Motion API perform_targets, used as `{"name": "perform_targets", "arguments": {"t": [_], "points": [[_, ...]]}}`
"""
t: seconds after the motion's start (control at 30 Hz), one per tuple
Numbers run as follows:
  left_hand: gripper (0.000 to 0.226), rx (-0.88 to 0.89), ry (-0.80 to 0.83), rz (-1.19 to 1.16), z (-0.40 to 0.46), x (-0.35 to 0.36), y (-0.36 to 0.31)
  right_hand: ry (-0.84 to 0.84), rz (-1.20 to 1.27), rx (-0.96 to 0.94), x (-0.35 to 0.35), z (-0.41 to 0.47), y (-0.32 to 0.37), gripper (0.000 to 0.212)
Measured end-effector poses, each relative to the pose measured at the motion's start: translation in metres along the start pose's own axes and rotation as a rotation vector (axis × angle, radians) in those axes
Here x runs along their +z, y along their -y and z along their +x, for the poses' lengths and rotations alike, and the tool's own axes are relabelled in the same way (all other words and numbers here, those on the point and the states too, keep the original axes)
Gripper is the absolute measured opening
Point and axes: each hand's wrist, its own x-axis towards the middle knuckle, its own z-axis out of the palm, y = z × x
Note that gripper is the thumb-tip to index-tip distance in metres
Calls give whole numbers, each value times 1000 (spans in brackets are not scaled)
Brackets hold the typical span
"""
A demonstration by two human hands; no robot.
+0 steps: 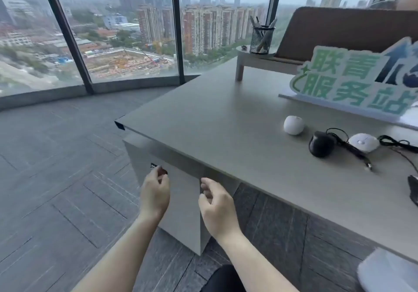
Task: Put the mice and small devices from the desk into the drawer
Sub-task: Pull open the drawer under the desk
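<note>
Drawer (181, 192) apparently shut, hands (156, 192) at its edges

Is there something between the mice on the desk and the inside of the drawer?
Yes, the drawer front looks closed; both the left hand and right hand are at its edges. The black mouse and white mouse lie on the desk, cables tangled around them.

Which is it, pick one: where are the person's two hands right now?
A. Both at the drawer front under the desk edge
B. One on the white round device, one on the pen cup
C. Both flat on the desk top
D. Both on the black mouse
A: the left hand and right hand are at the drawer front below the desk; the black mouse lies untouched.
</note>
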Motion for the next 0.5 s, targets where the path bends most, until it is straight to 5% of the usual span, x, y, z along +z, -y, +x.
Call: {"name": "perform_targets", "arguments": {"t": [0.1,0.2,0.5], "points": [[43,-287,5,-149,23,0,24,84,121,299,17,12,-8,56],[17,-477,-34,-324,49,6,40,96,124,420,29,30,-19,63],[39,-680,-99,-591,122,36,67,-47,64,415,47,57,-35,36]]}}
